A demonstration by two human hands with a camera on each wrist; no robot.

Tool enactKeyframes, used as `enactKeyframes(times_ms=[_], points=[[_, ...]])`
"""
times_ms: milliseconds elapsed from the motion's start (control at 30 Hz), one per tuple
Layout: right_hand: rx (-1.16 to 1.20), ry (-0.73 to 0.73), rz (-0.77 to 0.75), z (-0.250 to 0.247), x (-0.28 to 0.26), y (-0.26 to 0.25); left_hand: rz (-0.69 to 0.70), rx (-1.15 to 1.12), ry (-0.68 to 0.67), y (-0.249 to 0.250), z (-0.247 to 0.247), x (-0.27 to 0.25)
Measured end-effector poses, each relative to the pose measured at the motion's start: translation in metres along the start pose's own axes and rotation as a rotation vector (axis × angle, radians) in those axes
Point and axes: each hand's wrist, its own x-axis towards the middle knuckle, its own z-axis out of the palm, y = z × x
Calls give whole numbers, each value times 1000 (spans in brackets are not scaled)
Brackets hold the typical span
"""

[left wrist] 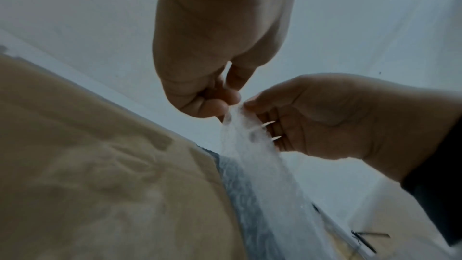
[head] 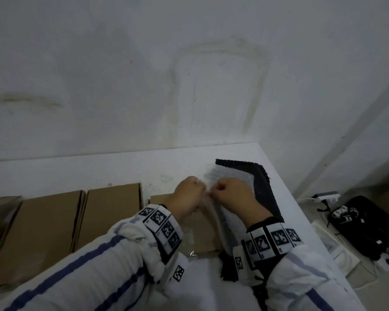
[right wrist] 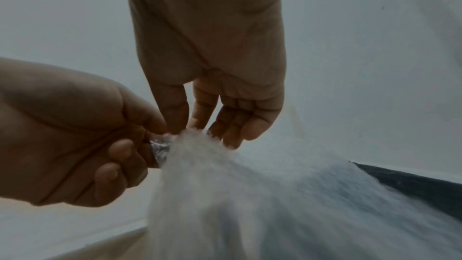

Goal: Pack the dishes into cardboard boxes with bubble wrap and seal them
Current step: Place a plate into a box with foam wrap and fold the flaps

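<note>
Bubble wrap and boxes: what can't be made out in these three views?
- Dishes: none visible in any view.
- bubble wrap held edge: in the head view, left hand and right hand cover it; motion-blurred in both wrist views.
- cardboard boxes: contents unseen; leftmost one cut off by the head view's frame edge.

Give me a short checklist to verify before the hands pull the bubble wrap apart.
1. Left hand pinches the bubble wrap: ok.
2. Right hand pinches the same edge: ok.
3. Both grips sit close together: ok.
4. Wrap lies free over the black mat: cannot tell.
5. Cardboard box beside the hands is folded flat, not opened: not ok.
6. Dishes in view for wrapping: not ok.
</note>
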Motion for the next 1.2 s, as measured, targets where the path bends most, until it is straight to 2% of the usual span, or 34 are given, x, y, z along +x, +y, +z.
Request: enactKeyframes(times_ms=[67,167,300,433,600,767,833,933,1200], points=[[107,85,9,3,3,-6,-47,-185,70,-2,-22,-8],[168,167,99,14,13,-13,-79,-379,82,-15,-59,-25],[415,-32,108,45,21,-48,-56,-538,121,-49,-115,-48],[445,-203,34,81,21,-95,-16,-636,228,-83,-163,-67],[327,-386,-88,143,3,-171,-59,-675,397,-125,-235,-103],[166,-395,-250,203,-27,-238,-86,-764,537,-157,-299,-133],[187,-438,-260,225,-33,-261,-69,-882,548,-167,-322,-143],[320,-488,-186,252,-37,-292,-14,-1075,493,-176,-352,-156],[597,-597,-87,301,-35,-339,59,-1282,467,-203,-412,-169]])
